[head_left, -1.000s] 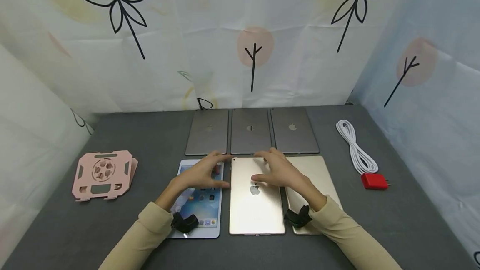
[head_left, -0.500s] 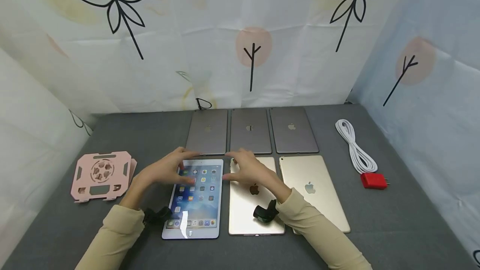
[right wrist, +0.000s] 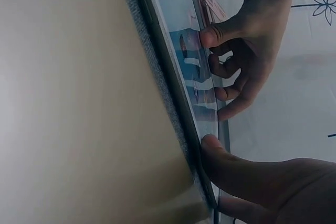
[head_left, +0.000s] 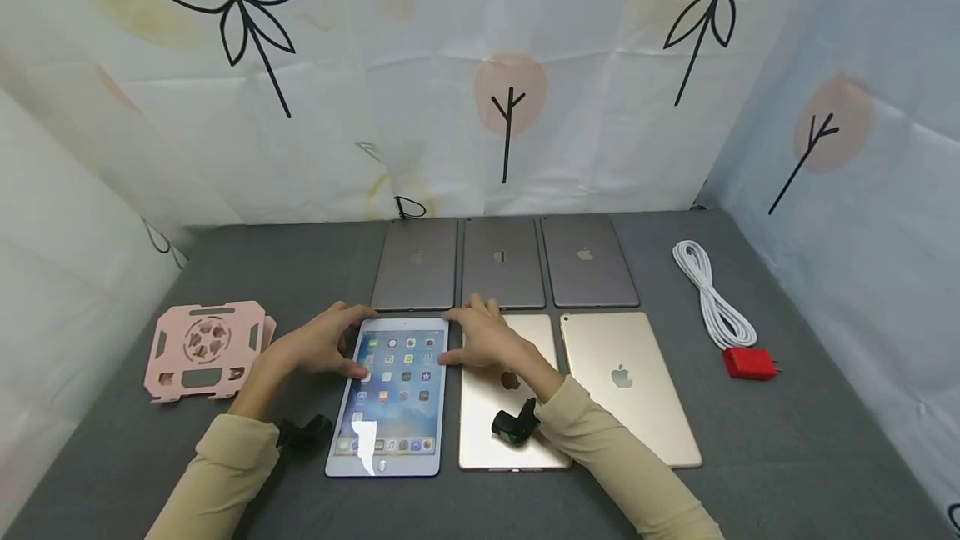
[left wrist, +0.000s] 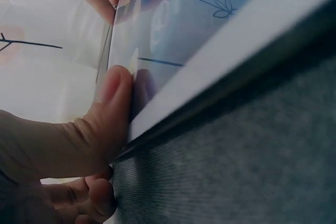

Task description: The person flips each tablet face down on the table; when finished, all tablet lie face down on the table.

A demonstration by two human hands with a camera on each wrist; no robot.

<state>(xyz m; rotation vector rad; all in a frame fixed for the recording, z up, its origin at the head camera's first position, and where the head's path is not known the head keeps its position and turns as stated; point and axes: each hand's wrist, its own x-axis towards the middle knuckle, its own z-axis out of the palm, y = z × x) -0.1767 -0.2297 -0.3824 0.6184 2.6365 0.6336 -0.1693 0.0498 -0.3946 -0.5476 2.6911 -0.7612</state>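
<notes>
A white tablet [head_left: 392,407] lies face up with its screen lit and rows of app icons showing. My left hand [head_left: 318,344] grips its far left corner; in the left wrist view the thumb [left wrist: 113,103] rests on the edge of the glass, with curled fingers beside it. My right hand [head_left: 491,340] holds the far right corner, thumb at the side edge and index finger at the far edge. Under my right forearm lies a gold tablet [head_left: 483,432], back up. Another gold tablet [head_left: 637,390] lies to its right, also back up.
Three grey tablets, such as the middle grey tablet [head_left: 502,277], lie back up in a row behind. A pink slotted stand [head_left: 202,348] sits at the left. To the right are a coiled white cable [head_left: 712,298] and a red charger plug [head_left: 750,363]. Printed curtains surround the table.
Both hands have moved left from the middle gold tablet to the white tablet, and have closed in on its far corners. The tablets have hardly moved.
</notes>
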